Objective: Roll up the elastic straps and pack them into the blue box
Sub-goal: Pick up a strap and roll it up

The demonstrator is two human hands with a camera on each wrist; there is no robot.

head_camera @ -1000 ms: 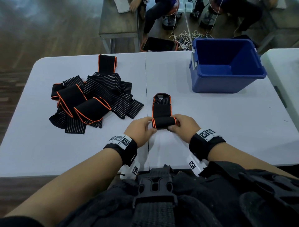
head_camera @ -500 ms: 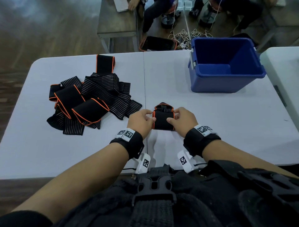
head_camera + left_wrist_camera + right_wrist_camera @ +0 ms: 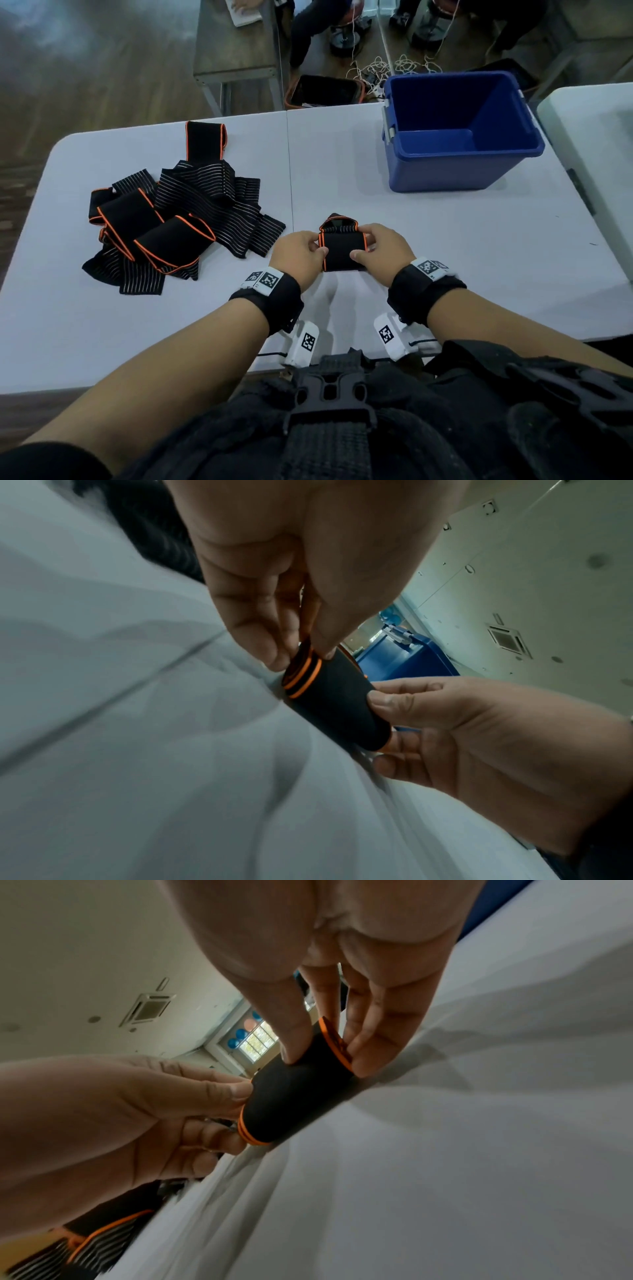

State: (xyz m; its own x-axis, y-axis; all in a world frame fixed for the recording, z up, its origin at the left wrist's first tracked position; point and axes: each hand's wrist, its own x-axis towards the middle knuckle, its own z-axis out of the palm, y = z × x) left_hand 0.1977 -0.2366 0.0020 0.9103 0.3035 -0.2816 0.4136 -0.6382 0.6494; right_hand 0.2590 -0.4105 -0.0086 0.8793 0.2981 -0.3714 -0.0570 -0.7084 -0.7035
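Observation:
A black elastic strap with orange edging (image 3: 341, 247) lies rolled into a thick cylinder on the white table (image 3: 445, 240), only a short end still sticking out behind it. My left hand (image 3: 301, 255) pinches the roll's left end (image 3: 301, 676) between thumb and fingers. My right hand (image 3: 380, 251) pinches its right end (image 3: 334, 1045). The rolled strap (image 3: 337, 704) (image 3: 294, 1096) rests on the tabletop in both wrist views. The blue box (image 3: 459, 137) stands at the back right, apart from the hands, with nothing visible inside.
A heap of unrolled black straps with orange trim (image 3: 171, 219) lies on the table's left half. A second white table (image 3: 596, 137) adjoins at the right. Beyond the far edge are a grey bench (image 3: 236, 54), cables and seated people.
The strap's flat tail has been rolled up away from me, so the roll has grown thicker and both hands have moved forward with it.

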